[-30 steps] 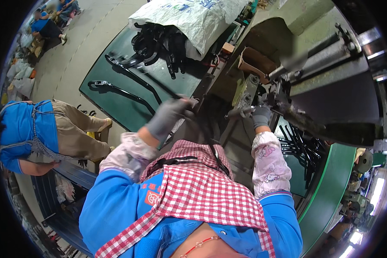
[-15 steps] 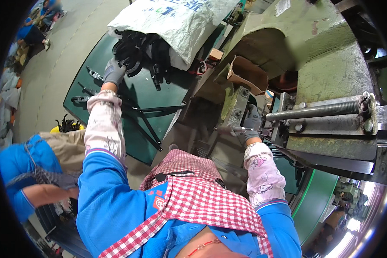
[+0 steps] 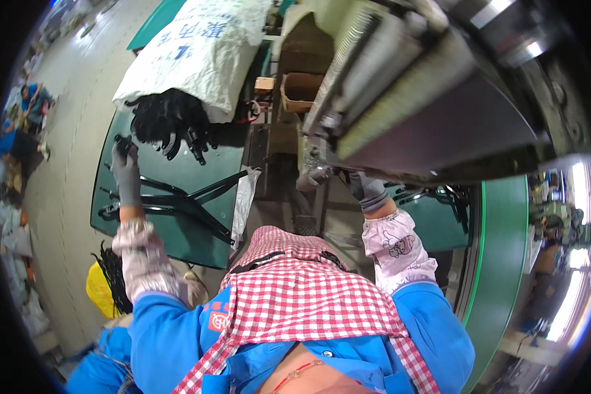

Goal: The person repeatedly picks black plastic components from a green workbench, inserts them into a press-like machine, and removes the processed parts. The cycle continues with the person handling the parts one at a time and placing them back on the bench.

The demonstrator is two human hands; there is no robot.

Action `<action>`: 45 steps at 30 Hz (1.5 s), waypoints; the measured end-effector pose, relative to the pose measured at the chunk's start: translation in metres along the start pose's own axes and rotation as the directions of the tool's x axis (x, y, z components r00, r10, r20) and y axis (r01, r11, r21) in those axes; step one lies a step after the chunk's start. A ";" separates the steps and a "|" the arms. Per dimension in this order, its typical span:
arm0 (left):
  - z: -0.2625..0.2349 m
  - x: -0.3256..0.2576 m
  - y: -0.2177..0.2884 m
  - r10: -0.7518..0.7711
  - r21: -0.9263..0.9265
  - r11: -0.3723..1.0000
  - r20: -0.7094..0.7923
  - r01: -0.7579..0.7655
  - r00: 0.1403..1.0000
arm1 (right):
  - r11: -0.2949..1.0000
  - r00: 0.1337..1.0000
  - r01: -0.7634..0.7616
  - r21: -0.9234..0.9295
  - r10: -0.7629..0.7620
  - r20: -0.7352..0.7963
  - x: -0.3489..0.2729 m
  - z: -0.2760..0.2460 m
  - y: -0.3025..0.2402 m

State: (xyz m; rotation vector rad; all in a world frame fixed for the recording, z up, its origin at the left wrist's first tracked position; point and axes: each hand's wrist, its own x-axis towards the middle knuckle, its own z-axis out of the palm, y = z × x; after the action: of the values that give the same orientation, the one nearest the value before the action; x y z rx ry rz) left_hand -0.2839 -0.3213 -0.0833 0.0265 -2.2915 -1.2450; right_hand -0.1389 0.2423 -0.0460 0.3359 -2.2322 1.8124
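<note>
My left hand [image 3: 126, 172], in a grey glove, is over the green table [image 3: 207, 150] at its left side. Its fingers are closed on a small black part [image 3: 121, 142], whose full shape I cannot make out. Just to the right, a heap of black curved parts [image 3: 167, 125] spills from the mouth of a white woven sack [image 3: 200, 56]. Long black bars [image 3: 194, 203] lie joined in a crossing frame close by. My right hand [image 3: 368, 192], also gloved, is under the machine's edge beside its metal fixture [image 3: 314, 161]. Its fingers look curled, but what they hold is hidden.
The large machine [image 3: 433, 128] fills the upper right, close above my right hand. A brown cardboard box [image 3: 300, 92] sits behind the fixture. More black parts [image 3: 440, 200] lie at the right, beside a green surface [image 3: 502, 243]. A person in blue [image 3: 102, 364] is at the lower left.
The view has shifted, and the machine looks larger and blurred. My left hand has come away from the heap to the left, with a black part in it. My right hand stays near the fixture.
</note>
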 end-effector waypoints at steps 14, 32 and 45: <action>0.124 -0.255 0.287 0.047 -0.265 0.867 0.887 0.421 0.460 | 0.999 0.969 -0.031 -0.016 0.034 0.244 0.020 -0.004 -0.023; 0.147 -0.296 0.376 -0.124 -0.039 0.939 0.888 0.340 0.444 | 0.205 0.875 -0.282 -0.937 0.456 -0.163 -0.140 -0.277 0.117; 0.072 -0.208 0.365 0.395 -0.101 0.858 0.756 -0.503 0.522 | 0.736 0.802 0.285 -0.615 0.169 0.573 -0.054 -0.125 -0.158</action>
State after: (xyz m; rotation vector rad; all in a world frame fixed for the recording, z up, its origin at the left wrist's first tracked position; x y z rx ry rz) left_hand -0.0549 -0.0010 0.0810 -1.2102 -2.7701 -0.8864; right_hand -0.0304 0.3342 0.1070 0.9087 -3.0620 0.7493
